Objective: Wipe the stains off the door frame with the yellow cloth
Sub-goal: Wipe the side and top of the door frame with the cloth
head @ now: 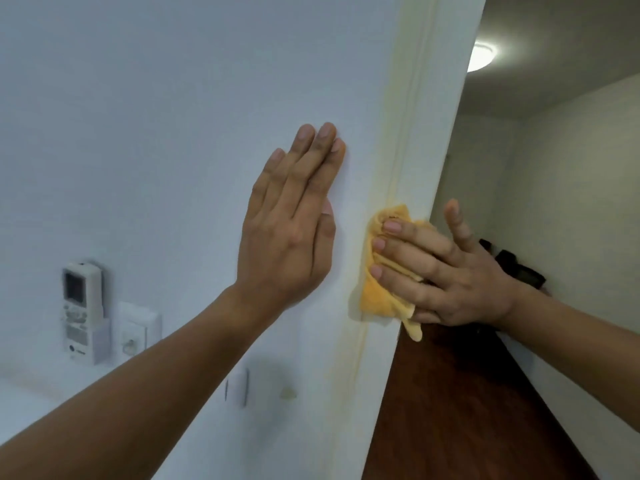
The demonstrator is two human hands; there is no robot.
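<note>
Right hand [446, 271] flat on yellow cloth [381, 299] against stained door frame [412, 161], left hand [291, 230] open-palmed on wall [173, 116].

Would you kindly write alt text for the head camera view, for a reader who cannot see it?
The right hand presses a yellow cloth against a yellow-stained white door frame, while the left hand rests flat on the wall beside it. A remote control hangs lower left.

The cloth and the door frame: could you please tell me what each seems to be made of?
Cloth: soft yellow fabric, possibly microfibre, since it bunches into folds under the right hand. Door frame: white painted trim, probably wood or a composite; smooth with a moulded groove and yellowish stains.
</note>
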